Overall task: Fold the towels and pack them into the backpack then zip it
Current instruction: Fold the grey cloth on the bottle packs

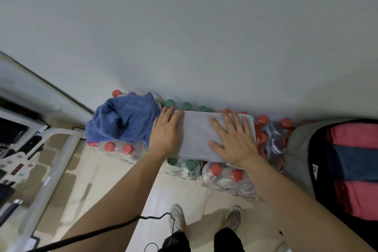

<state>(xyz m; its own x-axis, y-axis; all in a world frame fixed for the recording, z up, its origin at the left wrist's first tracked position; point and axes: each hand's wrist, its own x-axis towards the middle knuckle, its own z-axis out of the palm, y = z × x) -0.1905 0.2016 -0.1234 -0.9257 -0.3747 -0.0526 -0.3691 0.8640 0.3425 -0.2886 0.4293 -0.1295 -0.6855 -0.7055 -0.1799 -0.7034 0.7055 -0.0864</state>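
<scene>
A folded grey towel (197, 136) lies flat on top of shrink-wrapped bottle packs against the wall. My left hand (166, 133) presses its left end with straight fingers. My right hand (233, 139) lies flat on its right half, fingers spread. A crumpled blue towel (122, 121) sits in a heap just left of my left hand. At the far right stands the open grey and black backpack (300, 149), with folded pink towels (356, 135) and a dark blue towel (353, 162) stacked inside it.
Packs of water bottles with red caps (224, 176) and green caps (181, 164) serve as the work surface. A white metal frame (59, 149) and a power strip (14, 166) stand at the left. A black cable (114, 226) trails over the tiled floor by my feet.
</scene>
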